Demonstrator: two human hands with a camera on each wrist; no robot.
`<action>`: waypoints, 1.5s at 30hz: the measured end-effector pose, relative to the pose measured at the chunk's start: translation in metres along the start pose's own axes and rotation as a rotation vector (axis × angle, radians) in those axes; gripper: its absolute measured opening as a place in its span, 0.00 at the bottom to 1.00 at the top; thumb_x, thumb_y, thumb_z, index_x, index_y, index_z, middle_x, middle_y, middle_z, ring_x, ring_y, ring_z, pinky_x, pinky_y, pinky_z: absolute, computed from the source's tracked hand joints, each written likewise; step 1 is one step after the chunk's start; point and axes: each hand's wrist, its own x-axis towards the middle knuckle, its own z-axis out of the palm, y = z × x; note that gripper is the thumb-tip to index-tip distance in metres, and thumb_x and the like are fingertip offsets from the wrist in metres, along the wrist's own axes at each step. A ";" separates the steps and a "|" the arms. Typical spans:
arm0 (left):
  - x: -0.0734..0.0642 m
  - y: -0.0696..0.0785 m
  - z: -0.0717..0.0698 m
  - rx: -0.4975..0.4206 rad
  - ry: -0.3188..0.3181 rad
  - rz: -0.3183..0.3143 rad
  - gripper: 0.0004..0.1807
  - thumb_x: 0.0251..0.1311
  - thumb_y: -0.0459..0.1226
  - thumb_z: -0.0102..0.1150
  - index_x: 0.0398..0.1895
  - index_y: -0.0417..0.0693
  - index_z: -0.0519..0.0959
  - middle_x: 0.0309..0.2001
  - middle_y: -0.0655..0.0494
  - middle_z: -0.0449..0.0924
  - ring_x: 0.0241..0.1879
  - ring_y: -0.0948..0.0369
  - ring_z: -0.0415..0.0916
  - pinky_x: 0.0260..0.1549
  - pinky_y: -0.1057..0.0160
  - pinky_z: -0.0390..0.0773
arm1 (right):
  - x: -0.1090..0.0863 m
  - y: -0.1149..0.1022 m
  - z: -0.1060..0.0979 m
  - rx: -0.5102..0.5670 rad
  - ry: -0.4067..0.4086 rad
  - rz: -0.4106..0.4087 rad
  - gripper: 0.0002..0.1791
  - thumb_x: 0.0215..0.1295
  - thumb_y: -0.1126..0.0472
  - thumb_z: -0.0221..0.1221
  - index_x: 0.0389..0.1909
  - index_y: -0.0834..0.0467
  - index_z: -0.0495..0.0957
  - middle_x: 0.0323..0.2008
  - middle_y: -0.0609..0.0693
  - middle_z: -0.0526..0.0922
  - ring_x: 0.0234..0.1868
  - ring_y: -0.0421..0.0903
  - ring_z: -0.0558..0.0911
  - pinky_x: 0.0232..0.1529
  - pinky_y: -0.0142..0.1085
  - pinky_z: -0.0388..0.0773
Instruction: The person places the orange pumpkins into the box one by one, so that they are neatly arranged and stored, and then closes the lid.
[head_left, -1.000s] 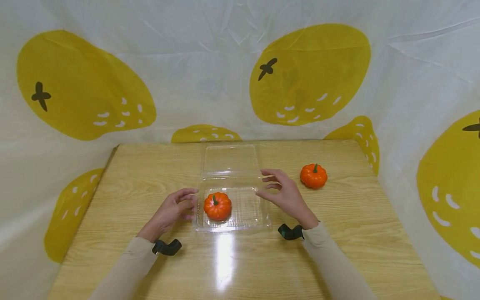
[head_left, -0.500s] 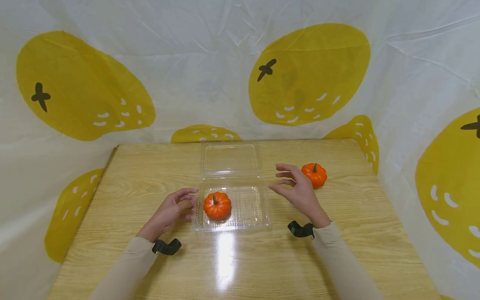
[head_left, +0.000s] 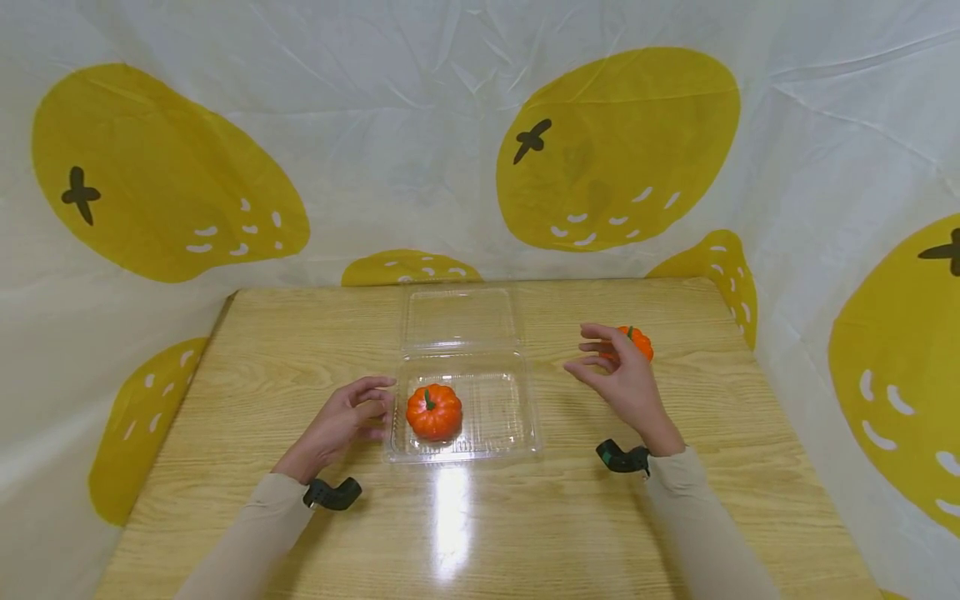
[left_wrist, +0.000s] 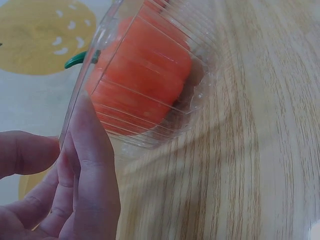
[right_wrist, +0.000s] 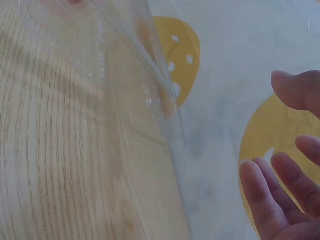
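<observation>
A clear plastic clamshell container [head_left: 491, 417] lies on the table with its lid [head_left: 461, 318] folded back. Inside its left part sits a small orange pumpkin [head_left: 434, 413] with a green stem. My left hand [head_left: 341, 427] pinches the container's left rim; in the left wrist view the thumb [left_wrist: 30, 152] meets that rim, with the pumpkin [left_wrist: 145, 75] visible through the wall. To the container's right, my right hand [head_left: 624, 382] is raised with loosely bent fingers, holding nothing. It partly hides a second orange pumpkin [head_left: 642, 341] behind it.
The wooden table [head_left: 525, 533] ends at the back and sides against a white curtain [head_left: 405, 167] printed with big yellow fruits. A dark camera mount [head_left: 333, 493] is on the left wrist, and another mount [head_left: 622, 457] is on the right wrist.
My right hand has moved rightward from the container's right edge to in front of the second pumpkin, covering part of it. The left hand and the container have stayed in place.
</observation>
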 end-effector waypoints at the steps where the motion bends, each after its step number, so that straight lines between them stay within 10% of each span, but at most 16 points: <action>1: 0.000 0.000 0.000 0.000 -0.001 0.001 0.27 0.75 0.32 0.52 0.74 0.37 0.64 0.45 0.60 0.78 0.39 0.64 0.80 0.37 0.63 0.88 | 0.000 0.001 -0.002 -0.007 0.008 -0.003 0.35 0.62 0.64 0.72 0.69 0.59 0.71 0.64 0.50 0.74 0.53 0.28 0.80 0.53 0.24 0.83; 9: 0.000 0.000 0.000 0.003 0.002 -0.001 0.27 0.75 0.33 0.53 0.74 0.38 0.64 0.46 0.59 0.78 0.39 0.63 0.80 0.37 0.63 0.88 | -0.004 0.008 -0.022 -0.043 0.103 -0.005 0.33 0.61 0.66 0.72 0.67 0.60 0.73 0.54 0.32 0.77 0.50 0.28 0.81 0.49 0.18 0.81; 45: -0.001 0.000 0.000 0.021 0.011 0.000 0.28 0.74 0.32 0.54 0.74 0.37 0.65 0.47 0.56 0.77 0.39 0.63 0.81 0.38 0.61 0.88 | -0.027 0.049 -0.070 -0.137 0.290 0.283 0.38 0.63 0.53 0.72 0.71 0.58 0.69 0.53 0.30 0.72 0.51 0.26 0.79 0.46 0.13 0.78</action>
